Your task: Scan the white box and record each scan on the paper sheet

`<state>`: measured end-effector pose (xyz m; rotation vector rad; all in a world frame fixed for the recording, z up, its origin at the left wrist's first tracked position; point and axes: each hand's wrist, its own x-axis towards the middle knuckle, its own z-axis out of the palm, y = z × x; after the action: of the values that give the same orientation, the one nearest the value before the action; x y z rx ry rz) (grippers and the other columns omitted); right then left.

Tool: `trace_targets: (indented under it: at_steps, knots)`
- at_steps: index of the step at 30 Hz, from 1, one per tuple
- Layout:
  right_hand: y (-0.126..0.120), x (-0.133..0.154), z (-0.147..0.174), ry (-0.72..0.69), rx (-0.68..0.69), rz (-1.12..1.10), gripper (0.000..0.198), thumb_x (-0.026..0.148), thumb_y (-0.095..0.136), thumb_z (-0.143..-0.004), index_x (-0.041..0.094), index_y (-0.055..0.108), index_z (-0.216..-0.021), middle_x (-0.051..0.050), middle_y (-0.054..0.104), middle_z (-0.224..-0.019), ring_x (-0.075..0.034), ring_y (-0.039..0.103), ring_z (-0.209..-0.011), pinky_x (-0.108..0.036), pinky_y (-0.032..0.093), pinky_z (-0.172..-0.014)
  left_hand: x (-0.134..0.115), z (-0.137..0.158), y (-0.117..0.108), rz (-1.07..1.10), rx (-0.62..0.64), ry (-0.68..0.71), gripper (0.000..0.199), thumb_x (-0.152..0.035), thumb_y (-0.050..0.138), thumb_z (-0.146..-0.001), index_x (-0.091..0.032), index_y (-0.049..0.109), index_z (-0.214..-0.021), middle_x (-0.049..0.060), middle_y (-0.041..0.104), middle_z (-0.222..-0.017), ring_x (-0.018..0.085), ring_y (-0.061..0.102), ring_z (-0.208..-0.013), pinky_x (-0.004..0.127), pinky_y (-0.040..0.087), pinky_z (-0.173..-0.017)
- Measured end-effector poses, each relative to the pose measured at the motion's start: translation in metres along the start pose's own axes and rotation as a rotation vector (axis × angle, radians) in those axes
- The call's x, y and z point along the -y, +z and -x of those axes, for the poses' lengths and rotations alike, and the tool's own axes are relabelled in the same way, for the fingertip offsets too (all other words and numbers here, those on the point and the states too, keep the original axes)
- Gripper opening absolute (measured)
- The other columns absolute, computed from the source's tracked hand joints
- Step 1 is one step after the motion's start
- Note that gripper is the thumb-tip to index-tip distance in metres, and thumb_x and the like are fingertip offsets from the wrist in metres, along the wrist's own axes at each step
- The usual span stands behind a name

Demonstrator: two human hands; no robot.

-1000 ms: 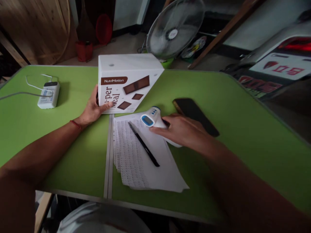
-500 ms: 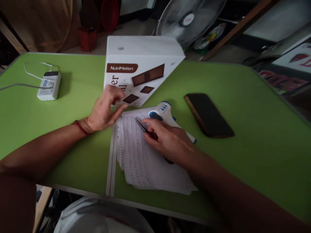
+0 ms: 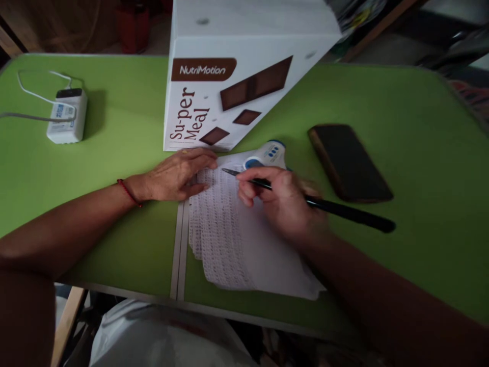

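Note:
A stack of paper sheets (image 3: 275, 255) lies before me, with columns of small handwriting down its left part. My left hand (image 3: 183, 176) rests flat at the top left corner of the sheets, fingers stretched over the edge and thumb apart. Pinched in my right hand (image 3: 286, 199) is a long black pen (image 3: 351, 214). Its grey tip points left at the upper written lines; whether it touches the paper I cannot tell. Just beyond the right hand, a white device with blue trim (image 3: 269, 153) lies by the top edge of the sheets, partly hidden.
Behind the paper stands a large white NutriMotion box (image 3: 248, 48). A dark phone (image 3: 351, 160) lies to the right on the green table (image 3: 126, 244). On the left sits a white adapter block (image 3: 69, 122) with cables. A red container (image 3: 132, 28) is beyond the table.
My left hand has come down from a raised position onto the paper's corner. The right hand has turned, so the pen's long black shaft now shows. My view has moved closer to the box.

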<state>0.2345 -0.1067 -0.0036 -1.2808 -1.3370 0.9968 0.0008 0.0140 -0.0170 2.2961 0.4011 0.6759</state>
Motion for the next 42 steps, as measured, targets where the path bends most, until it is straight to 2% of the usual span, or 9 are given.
trace_targets:
  at_steps: [3,6,9,14,19,22,26,33,42]
  knots:
    - [0.007,0.003,0.000,0.038,-0.056,-0.039,0.028,0.055,0.072,-0.095,0.029,0.080,-0.097,-0.001,0.065,-0.070,-0.021,0.062,-0.064,-0.041,0.053,-0.063,-0.001,-0.001,0.000,0.077,-0.034,-0.020,0.039,-0.033,0.089,-0.084,-0.025,0.076,-0.120,0.014,0.078,-0.135,0.042,0.073,-0.131,0.065,0.056,-0.120]
    - [0.008,0.002,-0.002,0.023,-0.094,0.066,0.013,0.041,0.079,-0.085,0.029,0.078,-0.086,0.001,0.064,-0.065,-0.019,0.060,-0.059,-0.038,0.051,-0.057,-0.002,-0.002,-0.001,0.123,-0.056,-0.048,0.039,-0.033,0.092,-0.079,-0.025,0.078,-0.115,0.013,0.079,-0.129,0.041,0.073,-0.126,0.066,0.057,-0.117]
    - [0.005,-0.001,-0.003,-0.013,-0.127,0.182,0.014,0.037,0.081,-0.080,0.030,0.071,-0.073,0.002,0.061,-0.060,-0.017,0.054,-0.053,-0.034,0.045,-0.051,-0.003,-0.003,-0.001,0.114,-0.045,-0.041,0.036,-0.031,0.092,-0.079,-0.023,0.079,-0.112,0.013,0.078,-0.131,0.042,0.073,-0.127,0.067,0.055,-0.117]
    - [0.003,-0.002,-0.003,-0.033,-0.129,0.274,0.013,0.037,0.082,-0.084,0.030,0.073,-0.077,-0.001,0.070,-0.068,-0.019,0.060,-0.059,-0.035,0.051,-0.055,-0.005,-0.005,-0.003,-0.041,-0.049,-0.063,0.035,-0.039,0.092,-0.082,-0.023,0.083,-0.112,0.015,0.079,-0.126,0.047,0.068,-0.130,0.073,0.049,-0.122]
    - [0.004,-0.002,-0.003,-0.035,-0.095,0.311,0.010,0.038,0.083,-0.086,0.031,0.077,-0.082,-0.001,0.075,-0.072,-0.021,0.066,-0.063,-0.037,0.056,-0.060,-0.004,-0.005,-0.005,-0.037,-0.066,-0.095,0.038,-0.047,0.097,-0.078,-0.026,0.085,-0.107,0.012,0.081,-0.118,0.046,0.069,-0.126,0.071,0.049,-0.125]
    - [0.005,-0.003,-0.004,-0.035,-0.092,0.317,0.009,0.036,0.083,-0.086,0.032,0.078,-0.080,-0.002,0.079,-0.075,-0.022,0.068,-0.065,-0.039,0.059,-0.063,-0.001,-0.005,-0.006,-0.031,-0.033,-0.078,0.031,-0.041,0.091,-0.084,-0.025,0.085,-0.110,0.012,0.082,-0.120,0.045,0.068,-0.128,0.070,0.049,-0.125]
    - [0.006,-0.003,-0.004,-0.046,-0.098,0.333,0.009,0.037,0.081,-0.086,0.032,0.079,-0.080,-0.002,0.080,-0.075,-0.023,0.070,-0.064,-0.038,0.059,-0.063,0.000,-0.003,-0.005,-0.095,-0.062,-0.053,0.020,-0.029,0.083,-0.088,-0.025,0.084,-0.108,0.009,0.083,-0.120,0.042,0.071,-0.126,0.066,0.055,-0.120]
    - [0.009,-0.008,-0.004,-0.122,-0.129,0.392,0.011,0.039,0.077,-0.086,0.029,0.079,-0.082,-0.002,0.080,-0.073,-0.021,0.069,-0.060,-0.035,0.058,-0.058,-0.011,0.002,-0.003,-0.347,0.013,-0.103,0.032,-0.022,0.067,-0.102,-0.019,0.079,-0.131,0.013,0.078,-0.147,0.033,0.075,-0.135,0.048,0.066,-0.113]
    - [0.007,-0.011,-0.004,-0.124,-0.139,0.402,0.006,0.033,0.078,-0.084,0.029,0.081,-0.081,-0.001,0.076,-0.069,-0.019,0.065,-0.056,-0.034,0.057,-0.055,-0.006,0.002,-0.003,-0.372,-0.009,-0.066,0.032,-0.025,0.070,-0.101,-0.018,0.081,-0.130,0.014,0.081,-0.143,0.031,0.080,-0.129,0.045,0.068,-0.110]
